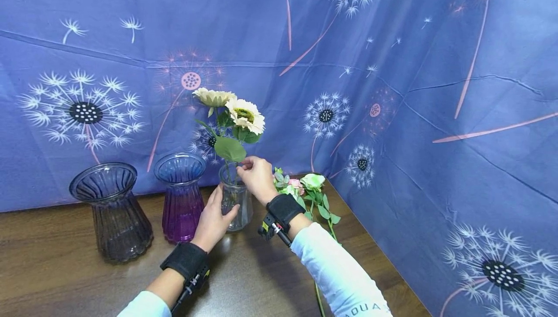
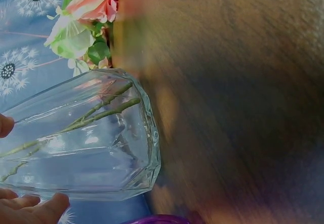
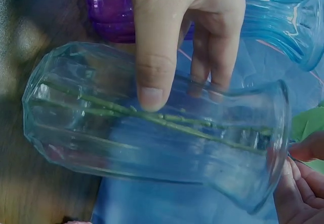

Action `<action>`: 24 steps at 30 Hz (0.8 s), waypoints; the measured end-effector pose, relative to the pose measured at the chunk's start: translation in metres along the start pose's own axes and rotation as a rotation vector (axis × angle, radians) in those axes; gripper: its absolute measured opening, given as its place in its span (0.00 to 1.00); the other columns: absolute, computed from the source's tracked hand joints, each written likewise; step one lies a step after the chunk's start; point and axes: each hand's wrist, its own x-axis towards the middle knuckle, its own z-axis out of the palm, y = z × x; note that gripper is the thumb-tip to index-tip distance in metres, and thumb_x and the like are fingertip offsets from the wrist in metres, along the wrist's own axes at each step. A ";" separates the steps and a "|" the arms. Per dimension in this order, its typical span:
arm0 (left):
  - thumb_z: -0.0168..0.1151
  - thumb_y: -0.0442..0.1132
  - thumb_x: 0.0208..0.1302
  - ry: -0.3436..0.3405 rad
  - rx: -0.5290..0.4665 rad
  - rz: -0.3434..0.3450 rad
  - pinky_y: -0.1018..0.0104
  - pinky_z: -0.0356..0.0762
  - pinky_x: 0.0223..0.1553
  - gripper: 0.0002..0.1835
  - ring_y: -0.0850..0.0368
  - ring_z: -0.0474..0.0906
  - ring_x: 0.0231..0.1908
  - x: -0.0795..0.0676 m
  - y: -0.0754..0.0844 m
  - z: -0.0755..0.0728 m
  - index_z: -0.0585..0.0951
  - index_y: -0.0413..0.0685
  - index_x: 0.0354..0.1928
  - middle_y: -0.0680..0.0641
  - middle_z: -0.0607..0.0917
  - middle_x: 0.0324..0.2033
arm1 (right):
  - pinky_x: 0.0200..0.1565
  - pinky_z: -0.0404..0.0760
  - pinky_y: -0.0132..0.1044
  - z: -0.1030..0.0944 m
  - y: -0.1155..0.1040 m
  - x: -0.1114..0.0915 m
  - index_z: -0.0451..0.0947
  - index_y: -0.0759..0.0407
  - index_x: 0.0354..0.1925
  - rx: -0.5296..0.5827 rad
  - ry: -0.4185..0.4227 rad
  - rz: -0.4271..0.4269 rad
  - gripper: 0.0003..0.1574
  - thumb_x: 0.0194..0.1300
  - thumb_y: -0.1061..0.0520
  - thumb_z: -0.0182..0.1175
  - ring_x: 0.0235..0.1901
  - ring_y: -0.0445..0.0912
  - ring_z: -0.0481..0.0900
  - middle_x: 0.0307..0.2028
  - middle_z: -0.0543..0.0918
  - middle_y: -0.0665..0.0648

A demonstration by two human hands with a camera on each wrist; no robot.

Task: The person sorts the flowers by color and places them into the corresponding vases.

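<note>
One clear glass vase [image 1: 245, 209], upright on brown wooden table [image 1: 65, 263]; left hand [image 1: 215, 222] gripping its side, seemingly for steadiness. Two cream-petalled flowers [image 1: 245, 115], green stems [image 3: 185, 126] inside; right hand [image 1: 259, 179] pinching at rim, presumably for support.

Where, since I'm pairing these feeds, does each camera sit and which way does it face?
Head: on the head, facing forward and down at the clear vase; left hand, right hand and sleeves show.
Left wrist: on that wrist, facing the vase's base; part of the left hand shows.
Right wrist: on that wrist, facing the whole vase; both hands show.
Both wrist views share the vase and stems inside.
</note>
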 end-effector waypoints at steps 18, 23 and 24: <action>0.65 0.41 0.58 0.025 -0.001 0.012 0.46 0.68 0.61 0.39 0.37 0.67 0.62 -0.003 -0.002 0.001 0.59 0.29 0.66 0.31 0.66 0.64 | 0.25 0.76 0.26 -0.026 0.014 -0.006 0.84 0.64 0.38 0.065 0.015 0.076 0.11 0.56 0.61 0.62 0.23 0.44 0.83 0.26 0.85 0.57; 0.65 0.42 0.58 0.022 -0.004 0.014 0.46 0.67 0.62 0.40 0.37 0.66 0.62 -0.003 -0.002 0.001 0.58 0.28 0.67 0.31 0.66 0.64 | 0.24 0.78 0.26 -0.036 0.018 -0.009 0.84 0.65 0.38 0.100 0.031 0.114 0.11 0.56 0.61 0.62 0.20 0.43 0.83 0.26 0.84 0.58; 0.65 0.42 0.58 0.021 -0.004 0.012 0.46 0.67 0.62 0.40 0.37 0.66 0.62 -0.003 -0.002 0.001 0.58 0.29 0.67 0.31 0.66 0.64 | 0.24 0.78 0.26 -0.037 0.019 -0.010 0.84 0.64 0.38 0.099 0.036 0.116 0.11 0.56 0.61 0.62 0.20 0.42 0.82 0.26 0.84 0.58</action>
